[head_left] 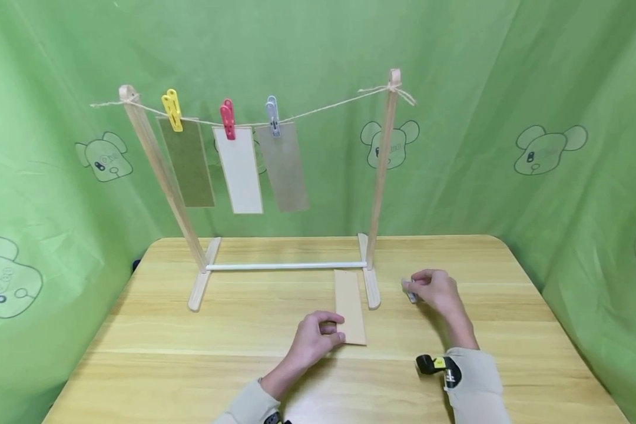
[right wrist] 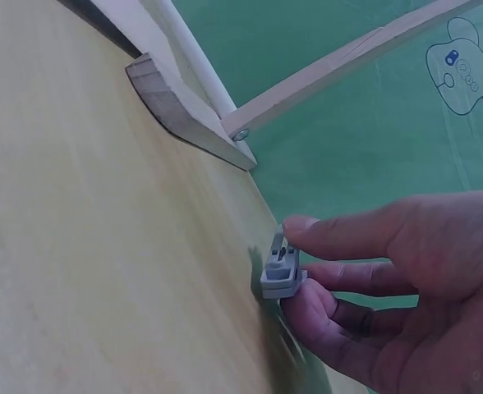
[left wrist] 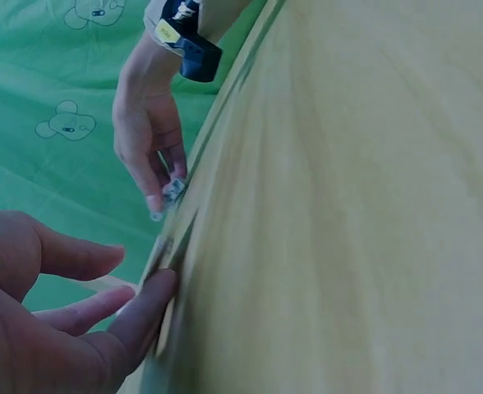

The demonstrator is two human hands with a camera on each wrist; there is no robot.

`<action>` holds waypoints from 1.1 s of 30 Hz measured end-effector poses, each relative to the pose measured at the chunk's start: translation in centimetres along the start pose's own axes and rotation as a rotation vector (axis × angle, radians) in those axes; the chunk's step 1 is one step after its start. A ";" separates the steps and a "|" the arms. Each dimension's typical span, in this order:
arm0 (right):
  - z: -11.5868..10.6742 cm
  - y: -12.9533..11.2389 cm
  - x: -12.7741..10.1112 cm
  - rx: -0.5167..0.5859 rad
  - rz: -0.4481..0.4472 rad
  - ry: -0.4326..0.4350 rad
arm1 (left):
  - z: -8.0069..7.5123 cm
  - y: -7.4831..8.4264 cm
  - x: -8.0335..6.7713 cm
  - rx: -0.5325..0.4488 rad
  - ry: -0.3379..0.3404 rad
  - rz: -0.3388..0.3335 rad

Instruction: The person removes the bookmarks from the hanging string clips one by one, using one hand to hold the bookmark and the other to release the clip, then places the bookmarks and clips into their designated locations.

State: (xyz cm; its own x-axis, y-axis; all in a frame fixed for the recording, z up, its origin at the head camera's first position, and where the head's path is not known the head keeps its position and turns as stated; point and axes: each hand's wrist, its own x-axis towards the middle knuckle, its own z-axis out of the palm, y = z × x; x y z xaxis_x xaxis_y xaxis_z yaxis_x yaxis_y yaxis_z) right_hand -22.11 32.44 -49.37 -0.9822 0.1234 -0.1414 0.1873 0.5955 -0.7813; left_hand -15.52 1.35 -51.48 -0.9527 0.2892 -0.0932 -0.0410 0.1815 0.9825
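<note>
My left hand (head_left: 314, 338) is at the left edge of a tan card (head_left: 351, 309) that lies on the table, with the thumb and fingers spread apart. In the left wrist view a fingertip (left wrist: 161, 289) touches the card's edge, seen nearly side-on. My right hand (head_left: 439, 291) pinches a grey clothespin (right wrist: 281, 275) between thumb and fingers, close over the table to the right of the stand.
A wooden stand (head_left: 384, 159) with a string spans the back. Yellow (head_left: 172, 110), red (head_left: 228, 118) and grey-blue (head_left: 273, 116) clothespins hold an olive card (head_left: 189, 168), a white card (head_left: 239, 171) and a grey card (head_left: 284, 171) on it. Its feet (head_left: 371, 288) rest on the table (head_left: 164, 365).
</note>
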 end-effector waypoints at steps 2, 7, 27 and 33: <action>0.1 0.0 0.0 -0.016 -0.006 0.003 | -0.1 0.3 -0.2 0.036 -0.005 0.001; 0.1 -0.1 0.0 -0.049 -0.024 0.015 | -0.3 0.9 -0.6 0.073 -0.032 0.023; 0.2 0.4 -0.1 -0.052 0.001 -0.006 | -0.9 1.3 -1.4 0.108 -0.093 0.081; 0.1 0.4 -0.3 -0.055 -0.003 0.007 | -1.1 1.3 -1.4 0.138 -0.092 0.084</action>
State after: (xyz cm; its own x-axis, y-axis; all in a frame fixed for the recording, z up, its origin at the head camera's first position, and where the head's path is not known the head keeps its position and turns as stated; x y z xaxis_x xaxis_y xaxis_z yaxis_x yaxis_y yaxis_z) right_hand -21.78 32.53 -49.68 -0.9828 0.1271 -0.1343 0.1847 0.6388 -0.7469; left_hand -14.58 0.16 -49.87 -0.9193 0.3921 -0.0320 0.0856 0.2788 0.9565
